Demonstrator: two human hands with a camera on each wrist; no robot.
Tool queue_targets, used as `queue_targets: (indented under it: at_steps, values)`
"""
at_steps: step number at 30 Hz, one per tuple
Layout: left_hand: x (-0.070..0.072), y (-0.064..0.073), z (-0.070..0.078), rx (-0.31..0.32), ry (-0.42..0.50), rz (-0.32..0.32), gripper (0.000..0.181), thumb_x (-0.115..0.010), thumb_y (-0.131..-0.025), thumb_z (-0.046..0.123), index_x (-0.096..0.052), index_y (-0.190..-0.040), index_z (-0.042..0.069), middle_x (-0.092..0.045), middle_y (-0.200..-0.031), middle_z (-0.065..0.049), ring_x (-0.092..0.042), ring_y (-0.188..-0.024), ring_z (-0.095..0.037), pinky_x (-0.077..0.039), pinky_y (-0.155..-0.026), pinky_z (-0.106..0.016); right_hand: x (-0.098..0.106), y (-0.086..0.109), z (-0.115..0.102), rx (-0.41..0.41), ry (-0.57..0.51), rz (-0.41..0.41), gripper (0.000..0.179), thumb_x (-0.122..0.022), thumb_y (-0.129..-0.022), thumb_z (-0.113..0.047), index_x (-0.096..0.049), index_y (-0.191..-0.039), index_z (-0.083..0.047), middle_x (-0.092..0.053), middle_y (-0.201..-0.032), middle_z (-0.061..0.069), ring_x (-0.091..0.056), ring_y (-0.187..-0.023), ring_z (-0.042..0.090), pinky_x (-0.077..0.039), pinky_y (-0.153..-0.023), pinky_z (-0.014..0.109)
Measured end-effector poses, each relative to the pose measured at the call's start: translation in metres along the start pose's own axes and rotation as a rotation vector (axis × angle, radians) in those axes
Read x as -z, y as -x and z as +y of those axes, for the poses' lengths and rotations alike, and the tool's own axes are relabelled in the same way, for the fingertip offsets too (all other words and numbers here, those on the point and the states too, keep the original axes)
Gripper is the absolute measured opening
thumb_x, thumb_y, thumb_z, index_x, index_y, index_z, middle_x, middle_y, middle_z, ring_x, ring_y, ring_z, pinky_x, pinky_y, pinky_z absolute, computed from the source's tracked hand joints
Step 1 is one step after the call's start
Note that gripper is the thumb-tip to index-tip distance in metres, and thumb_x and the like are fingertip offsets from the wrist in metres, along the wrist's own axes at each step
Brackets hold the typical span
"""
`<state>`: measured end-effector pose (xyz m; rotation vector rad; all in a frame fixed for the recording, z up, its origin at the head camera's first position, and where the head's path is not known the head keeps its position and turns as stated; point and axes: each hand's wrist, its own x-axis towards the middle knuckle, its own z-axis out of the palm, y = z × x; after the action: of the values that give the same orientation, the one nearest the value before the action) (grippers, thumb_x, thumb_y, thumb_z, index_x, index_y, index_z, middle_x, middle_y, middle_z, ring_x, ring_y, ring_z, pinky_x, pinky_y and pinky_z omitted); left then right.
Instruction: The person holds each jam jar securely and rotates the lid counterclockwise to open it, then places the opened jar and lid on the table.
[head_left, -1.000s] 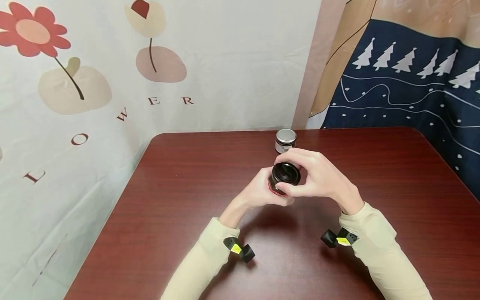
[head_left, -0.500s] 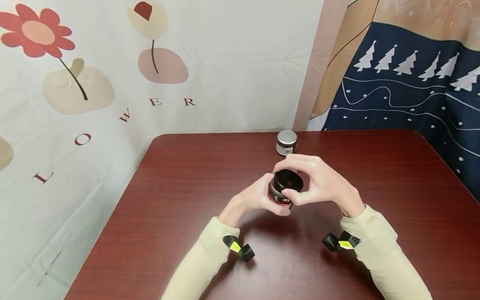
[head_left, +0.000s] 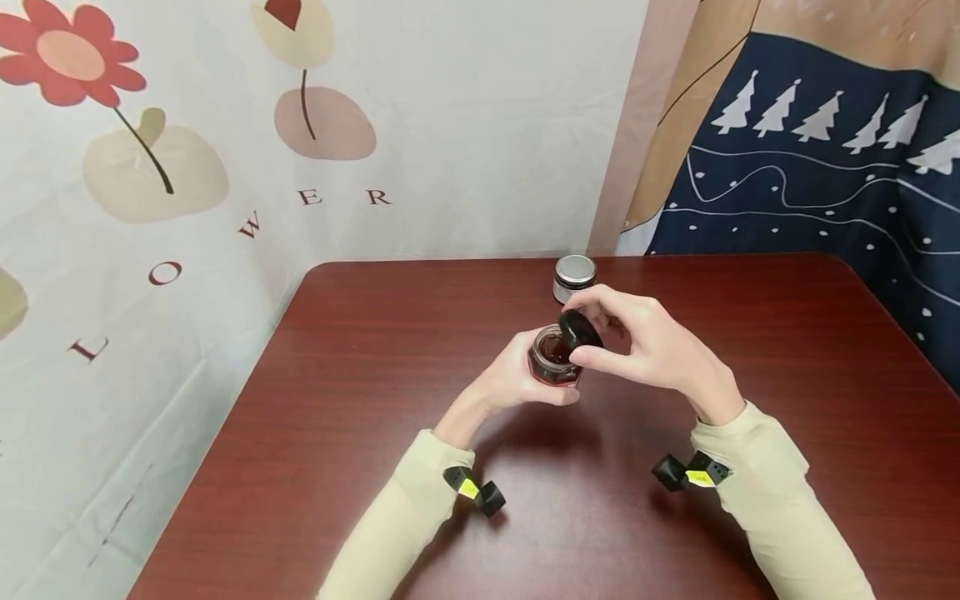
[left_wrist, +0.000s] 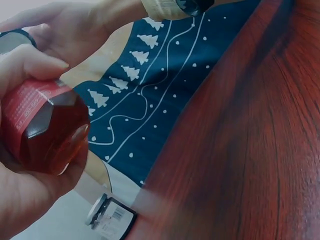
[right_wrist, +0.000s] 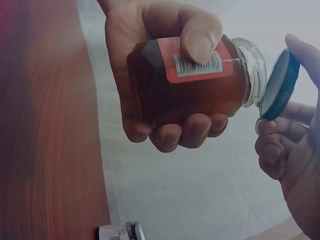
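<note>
My left hand [head_left: 517, 375] grips a faceted glass jar [right_wrist: 195, 95] of dark red-brown contents, fingers wrapped round its body above the table. A red label [right_wrist: 200, 70] with a barcode shows under the thumb in the right wrist view. The jar's threaded mouth [head_left: 553, 348] is uncovered, and the contents show inside. Between thumb and fingers, my right hand [head_left: 645, 342] pinches the black lid [head_left: 580, 331], tilted right beside the mouth. The lid's pale inner face is turned toward the jar in the right wrist view.
A second small jar [head_left: 574, 279] with a silver lid stands near the far edge of the red-brown table [head_left: 375, 333], just behind the right hand. A flower-printed cloth [head_left: 465, 125] and a navy tree-printed cloth [head_left: 810, 183] hang behind the table.
The black lid has come off the jar in my right hand and tilted up to the right, baring the mouth. My left hand still grips the jar.
</note>
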<state>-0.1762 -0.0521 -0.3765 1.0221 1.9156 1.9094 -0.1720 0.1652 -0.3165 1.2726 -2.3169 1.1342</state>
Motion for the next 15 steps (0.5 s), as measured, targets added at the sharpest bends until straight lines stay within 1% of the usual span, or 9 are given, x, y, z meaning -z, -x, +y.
queue_targets:
  at_steps: [3,8,11,15]
  values:
    - [0.000,-0.001,-0.001,-0.019,-0.022,0.058,0.049,-0.079,-0.069,-0.007,-0.060,-0.114,-0.005,-0.066,-0.090,-0.004,-0.062,-0.084,-0.015,-0.051,-0.083,-0.028,0.000,0.002,0.002,-0.056,-0.004,-0.001,0.042,-0.078,-0.086,-0.010,-0.058,-0.123,-0.013,-0.052,-0.080,-0.009,-0.047,-0.063,0.008,-0.039,-0.056,0.021]
    - [0.003,0.000,-0.004,-0.010,-0.065,0.150,0.049,-0.080,-0.069,-0.006,-0.062,-0.114,-0.002,-0.067,-0.090,-0.003,-0.063,-0.086,-0.015,-0.050,-0.088,-0.029,-0.001,0.006,0.007,-0.151,0.014,-0.019,0.032,-0.071,-0.093,-0.012,-0.058,-0.122,-0.012,-0.052,-0.082,-0.008,-0.047,-0.064,0.008,-0.040,-0.058,0.022]
    - [0.005,0.000,-0.006,0.004,-0.086,0.194,0.048,-0.080,-0.068,-0.005,-0.063,-0.113,-0.001,-0.067,-0.091,-0.004,-0.063,-0.088,-0.016,-0.050,-0.089,-0.030,-0.001,0.008,0.010,-0.197,0.033,-0.027,0.026,-0.066,-0.097,-0.015,-0.058,-0.122,-0.011,-0.052,-0.083,-0.007,-0.048,-0.065,0.009,-0.040,-0.059,0.024]
    - [0.006,0.002,-0.011,0.019,-0.101,0.234,0.049,-0.081,-0.068,-0.005,-0.063,-0.113,-0.001,-0.067,-0.095,-0.007,-0.062,-0.091,-0.016,-0.049,-0.091,-0.031,-0.002,0.013,0.014,-0.248,0.044,-0.040,0.023,-0.061,-0.101,-0.019,-0.059,-0.122,-0.010,-0.053,-0.085,-0.006,-0.051,-0.068,0.009,-0.042,-0.062,0.025]
